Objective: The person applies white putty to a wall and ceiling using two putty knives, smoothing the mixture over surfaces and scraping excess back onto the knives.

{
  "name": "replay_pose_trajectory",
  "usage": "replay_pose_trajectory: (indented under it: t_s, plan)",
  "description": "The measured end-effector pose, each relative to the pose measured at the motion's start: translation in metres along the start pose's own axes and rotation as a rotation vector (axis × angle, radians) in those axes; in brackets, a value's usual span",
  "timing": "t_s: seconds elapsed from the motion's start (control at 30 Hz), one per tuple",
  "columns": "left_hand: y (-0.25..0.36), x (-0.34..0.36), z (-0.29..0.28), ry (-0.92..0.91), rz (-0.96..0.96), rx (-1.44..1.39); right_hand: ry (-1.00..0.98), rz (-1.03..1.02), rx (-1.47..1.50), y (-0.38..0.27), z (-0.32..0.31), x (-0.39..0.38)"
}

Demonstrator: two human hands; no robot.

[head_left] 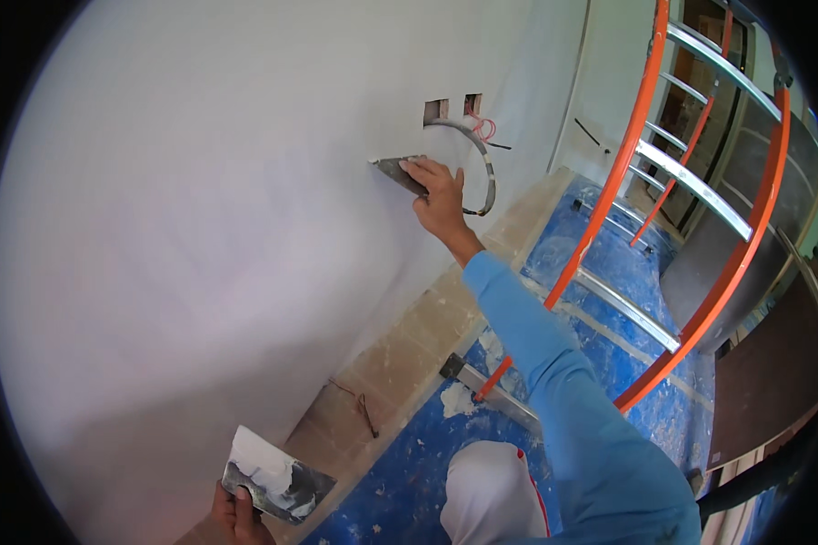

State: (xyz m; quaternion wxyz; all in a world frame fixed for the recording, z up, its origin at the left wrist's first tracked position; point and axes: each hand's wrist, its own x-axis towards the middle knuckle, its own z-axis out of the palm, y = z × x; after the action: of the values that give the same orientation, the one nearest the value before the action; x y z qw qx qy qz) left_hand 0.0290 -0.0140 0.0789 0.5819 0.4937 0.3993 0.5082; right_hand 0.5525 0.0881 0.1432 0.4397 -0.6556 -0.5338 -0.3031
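Note:
My right hand (439, 195) grips a dark flat putty knife (395, 170) against the white wall (200, 200), left of and below two rectangular wall openings (436, 113). A grey cable (489, 173) loops from an opening behind my hand, and thin red wires (485, 129) hang from the other. At lower left my left hand (241, 518) holds a metal plate-like spreader (293, 493) with white paste on it.
An orange-and-silver ladder (691, 168) stands at right on blue floor sheeting (400, 495), beside grey and brown boards (768, 372). A tiled strip (400, 336) with loose wire runs along the wall. A white, red-edged shape (486, 495) at bottom centre is unclear. A doorway stands behind the ladder.

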Motion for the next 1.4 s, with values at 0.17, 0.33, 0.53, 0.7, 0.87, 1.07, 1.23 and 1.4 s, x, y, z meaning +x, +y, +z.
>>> replay_pose_trajectory:
  t_s: [0.17,0.33,0.53,0.7,0.87,1.07,1.23,1.4]
  plan:
    - [-0.009,0.002,-0.005,0.019,0.011,-0.022,-0.023,0.054,0.011,0.015,0.023,-0.043]
    - [-0.010,0.000,-0.006,-0.002,0.025,-0.027,-0.056,0.231,0.067,0.021,0.047,-0.090]
    - [-0.026,0.006,-0.012,-0.134,0.106,-0.051,-0.008,0.414,0.243,0.007,0.067,-0.125]
    - [-0.030,0.009,0.003,-0.127,-0.005,-0.145,-0.117,0.547,0.310,0.002,0.049,-0.128]
    - [-0.044,0.019,-0.007,-0.134,0.027,-0.196,-0.034,0.562,0.476,-0.020,0.007,-0.081]
    - [-0.051,0.024,-0.020,-0.139,0.000,-0.235,0.170,0.042,0.275,-0.038,-0.036,0.007]
    - [-0.056,0.027,-0.033,-0.153,-0.017,-0.251,0.222,-0.236,0.015,-0.053,-0.058,0.070]
    - [-0.049,0.023,-0.032,-0.159,-0.003,-0.237,0.208,-0.293,-0.119,-0.057,-0.062,0.107]
